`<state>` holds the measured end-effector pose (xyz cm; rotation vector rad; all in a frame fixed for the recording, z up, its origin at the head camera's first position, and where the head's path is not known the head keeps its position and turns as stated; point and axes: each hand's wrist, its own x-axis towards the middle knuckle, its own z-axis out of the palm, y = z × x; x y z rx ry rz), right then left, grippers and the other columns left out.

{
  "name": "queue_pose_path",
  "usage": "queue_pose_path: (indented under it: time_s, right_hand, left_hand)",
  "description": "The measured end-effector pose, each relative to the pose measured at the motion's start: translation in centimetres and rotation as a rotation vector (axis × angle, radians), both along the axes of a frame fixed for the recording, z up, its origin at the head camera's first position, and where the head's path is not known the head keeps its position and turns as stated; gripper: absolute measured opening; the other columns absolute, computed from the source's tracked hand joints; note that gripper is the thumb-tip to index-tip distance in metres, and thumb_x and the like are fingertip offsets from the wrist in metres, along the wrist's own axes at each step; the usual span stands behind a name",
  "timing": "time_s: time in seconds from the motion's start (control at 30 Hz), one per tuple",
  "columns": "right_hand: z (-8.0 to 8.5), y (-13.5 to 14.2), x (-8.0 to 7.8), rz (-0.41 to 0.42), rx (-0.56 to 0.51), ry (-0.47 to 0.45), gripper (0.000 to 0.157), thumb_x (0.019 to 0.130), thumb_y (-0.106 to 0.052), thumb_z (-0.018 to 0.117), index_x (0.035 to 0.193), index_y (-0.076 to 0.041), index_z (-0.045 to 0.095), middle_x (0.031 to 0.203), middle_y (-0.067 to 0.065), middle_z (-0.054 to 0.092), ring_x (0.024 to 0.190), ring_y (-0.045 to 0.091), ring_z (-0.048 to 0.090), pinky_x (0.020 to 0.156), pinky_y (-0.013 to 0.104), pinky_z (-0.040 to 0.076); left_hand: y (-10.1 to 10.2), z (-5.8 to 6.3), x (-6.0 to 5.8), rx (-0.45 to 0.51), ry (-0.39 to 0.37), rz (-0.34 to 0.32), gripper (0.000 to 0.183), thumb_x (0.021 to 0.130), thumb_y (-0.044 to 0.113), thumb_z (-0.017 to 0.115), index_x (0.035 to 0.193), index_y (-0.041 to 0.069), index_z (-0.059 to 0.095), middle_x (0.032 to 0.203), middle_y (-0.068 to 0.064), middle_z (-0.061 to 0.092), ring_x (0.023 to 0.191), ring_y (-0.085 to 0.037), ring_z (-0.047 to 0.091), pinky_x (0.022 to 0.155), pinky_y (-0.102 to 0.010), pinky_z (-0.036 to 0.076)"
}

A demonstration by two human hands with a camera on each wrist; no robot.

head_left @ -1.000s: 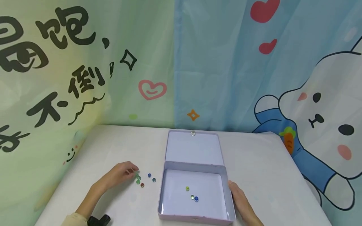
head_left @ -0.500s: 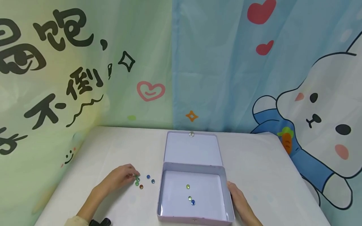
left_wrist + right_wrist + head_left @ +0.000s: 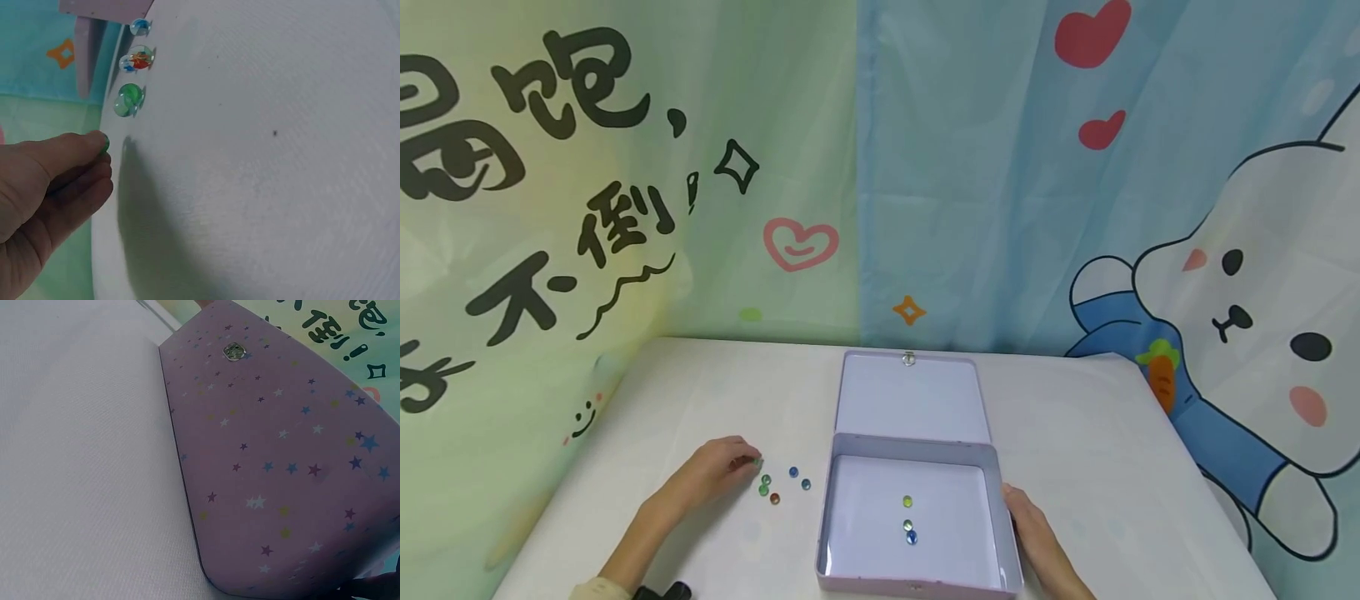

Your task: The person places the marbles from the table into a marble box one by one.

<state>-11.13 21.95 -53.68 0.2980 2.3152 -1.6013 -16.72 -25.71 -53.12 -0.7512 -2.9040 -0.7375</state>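
An open box (image 3: 880, 582) and marbles on a white table (image 3: 1112, 467). Writing: on the backdrop (image 3: 947, 192), the characters 不 and 倒 are legible, the latter followed by an exclamation mark; further lettering is cut off at the left. The box's exterior bears a star print (image 3: 281, 487); its lid (image 3: 910, 400) lies back toward the table's back edge, with one clasp (image 3: 909, 358) midway along the lid's far edge.

Count: nine marbles. Five rest on the table near the box's left wall: two green marbles (image 3: 763, 490), one red-brown marble (image 3: 774, 499) and two bluish marbles (image 3: 793, 472). Three lie within, midway between the side walls: two yellow-green marbles (image 3: 907, 501) and one blue marble (image 3: 912, 538), the last nearest the front wall. The left hand (image 3: 718, 471) pinches the ninth, a green marble (image 3: 105, 147), mostly covered by the fingertips.

The right hand (image 3: 1037, 537) touches the box's right wall; its fingers are partly hidden, so their curl cannot be told. A black object (image 3: 673, 592) is cut off beside the left sleeve (image 3: 601, 589).
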Motion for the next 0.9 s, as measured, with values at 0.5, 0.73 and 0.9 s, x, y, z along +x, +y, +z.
queue_pose_path:
  time_s: [0.5,0.73,0.9]
  right_hand:
    - [-0.2,0.1,-0.1,-0.013,0.009,-0.009,0.067,0.103,-0.053,0.023,0.144,-0.002,0.037,0.138,0.018,0.050,0.125,0.027,0.046,0.109,0.056,0.035]
    - [0.0,0.1,0.0,-0.007,0.012,0.008,0.066,0.103,-0.051,0.023,0.145,-0.001,0.036,0.139,0.019,0.049,0.127,0.028,0.044,0.110,0.057,0.033]
    - [0.1,0.0,0.0,-0.009,-0.001,-0.021,0.071,0.102,-0.055,0.022,0.145,-0.001,0.034,0.139,0.020,0.048,0.128,0.031,0.043,0.112,0.061,0.029]
  left_hand:
    - [1.1,2.3,-0.6,0.195,-0.012,-0.132,0.014,0.087,0.006,0.069,0.100,0.002,0.072,0.091,-0.001,0.071,0.081,-0.004,0.066,0.071,-0.020,0.057]
    - [2.9,4.3,-1.3,0.259,-0.103,-0.218,0.017,0.090,0.011,0.068,0.104,0.004,0.072,0.095,0.000,0.072,0.083,-0.002,0.065,0.075,-0.020,0.057]
    - [4.9,6.1,-1.6,0.270,-0.156,-0.297,0.017,0.092,0.016,0.067,0.107,0.009,0.073,0.098,0.001,0.073,0.086,-0.002,0.065,0.078,-0.021,0.057]
